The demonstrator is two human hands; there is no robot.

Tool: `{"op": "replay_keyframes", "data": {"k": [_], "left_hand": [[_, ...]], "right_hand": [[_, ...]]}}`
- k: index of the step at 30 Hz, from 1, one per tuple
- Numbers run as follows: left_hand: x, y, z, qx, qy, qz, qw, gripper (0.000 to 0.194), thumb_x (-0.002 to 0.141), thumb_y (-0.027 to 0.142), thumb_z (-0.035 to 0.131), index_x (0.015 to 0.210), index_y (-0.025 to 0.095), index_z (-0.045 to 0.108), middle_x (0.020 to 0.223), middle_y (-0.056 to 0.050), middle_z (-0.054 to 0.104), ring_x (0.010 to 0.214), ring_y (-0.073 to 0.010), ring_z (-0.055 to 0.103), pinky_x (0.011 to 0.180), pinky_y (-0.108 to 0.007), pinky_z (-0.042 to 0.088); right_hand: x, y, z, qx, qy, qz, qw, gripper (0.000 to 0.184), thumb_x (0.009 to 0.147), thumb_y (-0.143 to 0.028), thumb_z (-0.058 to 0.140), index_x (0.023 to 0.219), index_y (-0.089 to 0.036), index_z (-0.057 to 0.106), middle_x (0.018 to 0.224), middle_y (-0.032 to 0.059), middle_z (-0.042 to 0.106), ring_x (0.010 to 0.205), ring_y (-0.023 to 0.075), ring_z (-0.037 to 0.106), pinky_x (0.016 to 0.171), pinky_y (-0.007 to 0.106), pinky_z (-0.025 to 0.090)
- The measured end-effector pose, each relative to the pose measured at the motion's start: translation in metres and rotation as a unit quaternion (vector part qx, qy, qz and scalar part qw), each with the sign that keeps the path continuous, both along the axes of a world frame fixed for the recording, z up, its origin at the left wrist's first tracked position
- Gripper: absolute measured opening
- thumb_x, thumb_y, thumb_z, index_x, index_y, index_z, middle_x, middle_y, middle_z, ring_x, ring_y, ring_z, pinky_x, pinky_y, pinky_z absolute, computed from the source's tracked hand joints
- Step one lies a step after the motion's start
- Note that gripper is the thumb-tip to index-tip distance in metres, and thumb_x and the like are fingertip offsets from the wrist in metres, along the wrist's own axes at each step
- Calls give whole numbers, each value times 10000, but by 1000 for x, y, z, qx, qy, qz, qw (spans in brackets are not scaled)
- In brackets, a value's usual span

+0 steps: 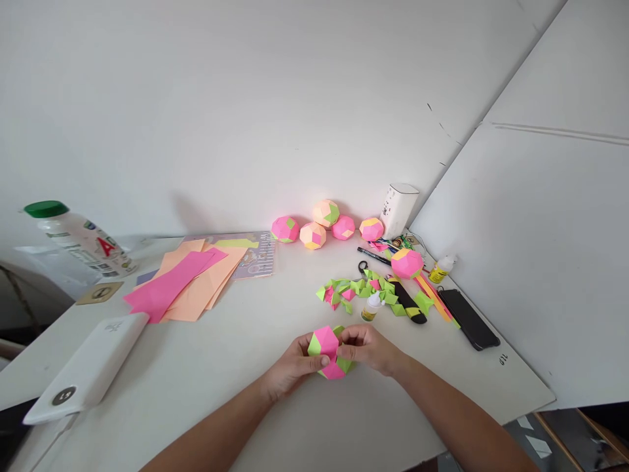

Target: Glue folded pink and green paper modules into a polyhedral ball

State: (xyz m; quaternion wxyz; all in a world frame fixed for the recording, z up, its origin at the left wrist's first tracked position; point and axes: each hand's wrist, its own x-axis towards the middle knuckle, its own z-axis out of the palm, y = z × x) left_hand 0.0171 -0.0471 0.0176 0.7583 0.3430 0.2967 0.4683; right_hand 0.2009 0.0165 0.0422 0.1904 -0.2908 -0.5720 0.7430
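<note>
Between my hands, near the front of the white table, is a pink and green folded-paper ball [326, 341]. My left hand [293, 362] holds it from the left, with the thumb laid across its front. My right hand [367, 347] pinches its right edge between thumb and fingers. The ball's far side and some fingertips are hidden. Just beyond it stands a small glue bottle [372, 308] with a white cap. Loose folded green and pink paper pieces [363, 288] lie spread behind that bottle.
Several finished-looking paper balls [313, 236] sit along the wall. A box cutter [409, 301], a black phone [468, 318] and another glue bottle [442, 269] lie to the right. Paper sheets [196, 288], a white power bank [88, 367] and a green-capped bottle [81, 242] occupy the left.
</note>
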Motion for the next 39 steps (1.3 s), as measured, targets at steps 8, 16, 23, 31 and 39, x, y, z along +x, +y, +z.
{"op": "replay_keyframes", "data": {"k": [8, 16, 23, 31, 39], "left_hand": [[-1, 1, 2, -11, 21, 6, 1000, 284, 620, 278, 782, 840, 159, 649, 733, -11, 604, 691, -155, 539, 661, -274, 406], [1, 0, 6, -6, 41, -7, 999, 188, 646, 276, 765, 743, 147, 670, 672, -2, 593, 648, -139, 511, 641, -260, 389], [2, 1, 4, -10, 45, 2, 999, 196, 635, 279, 772, 734, 142, 673, 660, -10, 604, 631, -143, 519, 630, -262, 396], [4, -2, 5, 29, 100, -43, 994, 236, 680, 307, 741, 833, 140, 675, 747, -33, 637, 688, -165, 561, 654, -276, 416], [10, 0, -2, -19, 131, 106, 986, 303, 684, 422, 721, 750, 167, 570, 709, 0, 594, 632, -127, 513, 577, -228, 380]], "right_hand": [[0, 1, -1, -11, -1, 6, 1000, 201, 679, -308, 763, 800, -163, 695, 749, -4, 620, 674, 109, 552, 626, 244, 410], [0, 3, -1, -8, -8, 8, 1000, 223, 661, -313, 773, 815, -168, 703, 733, -5, 623, 664, 112, 550, 620, 244, 417], [0, 4, -3, -5, -15, 9, 1000, 253, 638, -343, 782, 786, -161, 688, 742, 1, 629, 668, 121, 558, 622, 251, 426], [-4, -1, -2, -20, -42, -12, 999, 331, 664, -406, 759, 819, -147, 625, 724, 8, 619, 640, 119, 573, 591, 246, 428], [-3, 2, -6, -45, -21, -51, 997, 303, 632, -383, 782, 752, -149, 633, 642, -17, 613, 580, 101, 550, 563, 229, 401]]}}
